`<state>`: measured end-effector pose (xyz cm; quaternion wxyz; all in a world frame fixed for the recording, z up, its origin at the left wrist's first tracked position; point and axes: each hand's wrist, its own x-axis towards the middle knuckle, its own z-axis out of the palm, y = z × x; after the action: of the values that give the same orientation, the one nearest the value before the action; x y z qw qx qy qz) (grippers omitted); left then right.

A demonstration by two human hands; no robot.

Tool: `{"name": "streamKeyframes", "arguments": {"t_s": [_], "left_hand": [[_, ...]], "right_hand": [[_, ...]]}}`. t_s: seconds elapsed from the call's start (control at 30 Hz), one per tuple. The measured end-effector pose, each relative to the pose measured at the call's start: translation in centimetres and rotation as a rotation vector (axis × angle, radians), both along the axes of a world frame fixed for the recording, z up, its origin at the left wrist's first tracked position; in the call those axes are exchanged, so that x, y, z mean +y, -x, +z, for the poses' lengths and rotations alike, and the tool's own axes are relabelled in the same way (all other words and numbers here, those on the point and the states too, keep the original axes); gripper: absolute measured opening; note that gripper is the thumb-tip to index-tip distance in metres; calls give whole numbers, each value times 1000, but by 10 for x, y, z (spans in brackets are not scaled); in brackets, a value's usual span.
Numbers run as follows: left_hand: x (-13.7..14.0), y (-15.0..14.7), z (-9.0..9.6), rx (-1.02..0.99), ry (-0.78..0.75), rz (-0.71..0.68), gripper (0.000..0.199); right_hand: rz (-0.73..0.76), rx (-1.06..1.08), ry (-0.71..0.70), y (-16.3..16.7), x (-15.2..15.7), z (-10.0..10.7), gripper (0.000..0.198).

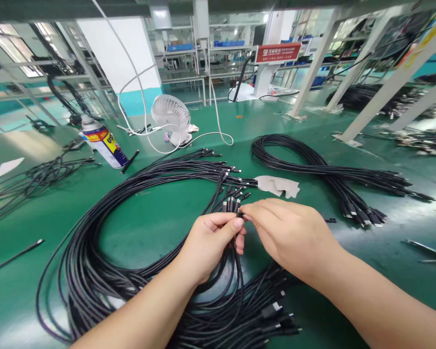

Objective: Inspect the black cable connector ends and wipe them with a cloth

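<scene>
My left hand is closed around several black USB cables, their connectors pointing up above the thumb and forefinger. The metal tips look like USB-C plugs. From the right, my right hand meets them, its fingers pinched at the tip of the nearest connector. That hand's fingertips are partly hidden. Below and to the left lies a large looped bundle of black cables, its upper ends fanned out beyond my hands. Its lower ends, some with wider USB plugs, rest under my right forearm.
A second cable bundle lies at right, near a torn piece of whitish paper. Tweezers are at the right edge. A spray can and a small white fan with a trailing cord stand behind. Slanted posts rise at right.
</scene>
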<state>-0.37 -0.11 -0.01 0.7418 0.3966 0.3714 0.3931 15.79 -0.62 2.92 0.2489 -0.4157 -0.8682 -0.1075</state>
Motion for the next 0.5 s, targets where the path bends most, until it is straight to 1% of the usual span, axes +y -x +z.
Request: {"name": "streamKeyframes", "arguments": {"t_s": [0.17, 0.5], "left_hand": [[0, 1, -1, 9, -18, -5, 28], [0, 1, -2, 27, -8, -12, 28]], "right_hand": [[8, -12, 24, -2, 0, 0, 26], [7, -46, 71, -5, -1, 5, 25]]}}
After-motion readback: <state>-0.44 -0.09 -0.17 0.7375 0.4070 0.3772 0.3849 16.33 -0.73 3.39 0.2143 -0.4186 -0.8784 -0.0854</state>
